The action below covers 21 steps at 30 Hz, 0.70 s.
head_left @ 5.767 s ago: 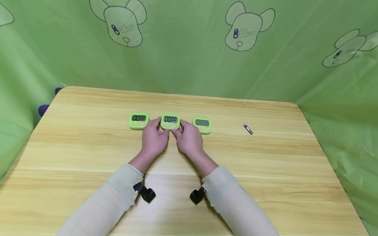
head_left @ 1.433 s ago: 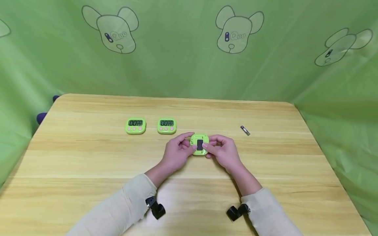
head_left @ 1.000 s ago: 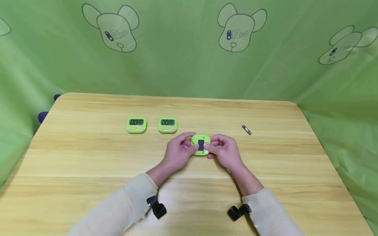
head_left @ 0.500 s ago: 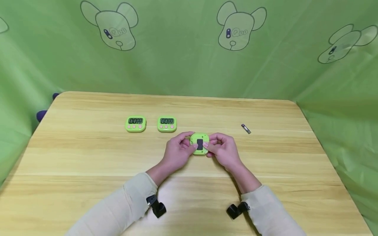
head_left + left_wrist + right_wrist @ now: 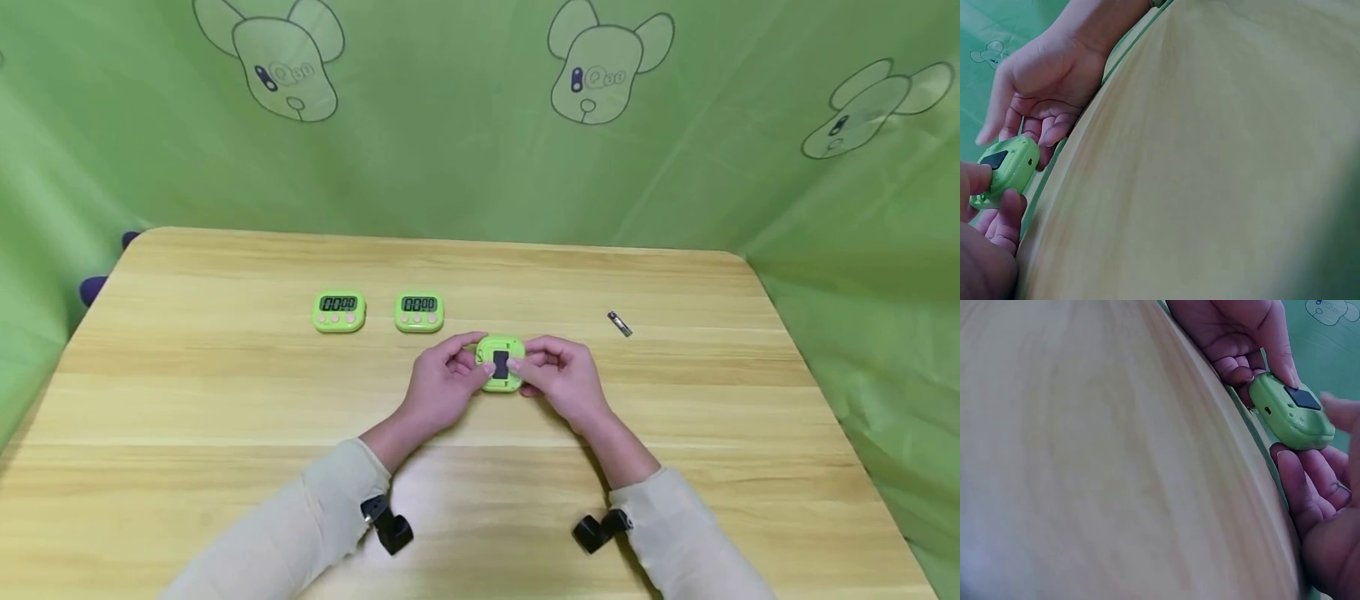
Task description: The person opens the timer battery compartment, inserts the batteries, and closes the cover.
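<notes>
Both hands hold a green digital timer [image 5: 504, 342] back side up, near the middle of the table. A black rectangular pad [image 5: 500, 365] lies across its back. My left hand [image 5: 437, 390] grips the left edge, its thumb on the back beside the pad and fingers beneath. From the right, my right hand [image 5: 568, 379] has its fingers at the edge and underside; its thumb tip is close over the back. In the right wrist view, a small dark slot shows in the timer's side [image 5: 1267, 410]. The display faces away, hidden.
Two matching green timers, one far left [image 5: 339, 311] and one nearer the middle [image 5: 419, 312], lie face up showing zeros. A small cylindrical battery [image 5: 619, 323] lies to the right on the wooden table [image 5: 480, 508]. Green curtain [image 5: 450, 150] hangs behind the table.
Earlier both hands held the middle timer; it now lies released. The third timer, then face up with a blank display, has been picked up and turned over. Recently, the hands have barely moved.
</notes>
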Each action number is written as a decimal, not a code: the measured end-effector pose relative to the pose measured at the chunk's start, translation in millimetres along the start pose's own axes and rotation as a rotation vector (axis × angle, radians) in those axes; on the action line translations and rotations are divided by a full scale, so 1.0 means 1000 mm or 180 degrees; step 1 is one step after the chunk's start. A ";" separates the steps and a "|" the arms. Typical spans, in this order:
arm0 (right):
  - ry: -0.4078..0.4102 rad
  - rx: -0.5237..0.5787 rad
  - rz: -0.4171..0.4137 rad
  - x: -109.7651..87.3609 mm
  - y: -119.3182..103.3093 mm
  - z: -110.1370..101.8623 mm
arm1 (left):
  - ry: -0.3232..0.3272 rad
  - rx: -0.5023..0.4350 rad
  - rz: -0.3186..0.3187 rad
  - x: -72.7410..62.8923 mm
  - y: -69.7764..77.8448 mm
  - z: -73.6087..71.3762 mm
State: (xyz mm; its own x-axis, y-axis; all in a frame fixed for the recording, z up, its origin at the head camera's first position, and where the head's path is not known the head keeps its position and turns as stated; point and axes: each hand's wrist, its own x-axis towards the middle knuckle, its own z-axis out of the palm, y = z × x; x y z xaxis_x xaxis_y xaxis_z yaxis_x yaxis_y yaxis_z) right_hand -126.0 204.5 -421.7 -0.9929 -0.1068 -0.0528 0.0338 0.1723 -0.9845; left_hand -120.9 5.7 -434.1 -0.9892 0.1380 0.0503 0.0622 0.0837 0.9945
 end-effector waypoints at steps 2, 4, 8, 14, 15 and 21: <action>0.0049 -0.0052 0.0040 0.002 0.001 0.001 | 0.0007 0.0000 0.0029 0.001 -0.001 0.000; 0.0115 -0.0082 0.0072 0.003 0.001 0.002 | 0.0006 0.0015 0.0051 0.001 -0.001 0.000; 0.0187 -0.0018 0.0113 0.005 -0.001 0.005 | 0.0032 0.0048 0.0070 0.002 -0.003 0.001; 0.0262 0.0084 0.0157 0.006 -0.003 0.010 | 0.0108 0.0075 0.0054 0.001 -0.002 0.001; 0.0271 0.0080 0.0160 0.006 -0.003 0.011 | 0.0114 0.0071 0.0046 0.001 -0.002 0.001; 0.0300 0.0038 0.0204 0.006 -0.004 0.012 | 0.0154 0.0045 0.0011 0.000 -0.002 0.002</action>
State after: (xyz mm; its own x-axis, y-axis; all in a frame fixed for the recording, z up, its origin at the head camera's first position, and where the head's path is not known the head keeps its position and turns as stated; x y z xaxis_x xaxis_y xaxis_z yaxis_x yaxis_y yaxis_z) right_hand -131.1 191.6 -420.2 -0.9950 -0.0033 -0.1002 0.0983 0.1642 -0.9815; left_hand -121.2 7.5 -436.0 -0.9942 0.0904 0.0584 0.0672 0.0973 0.9930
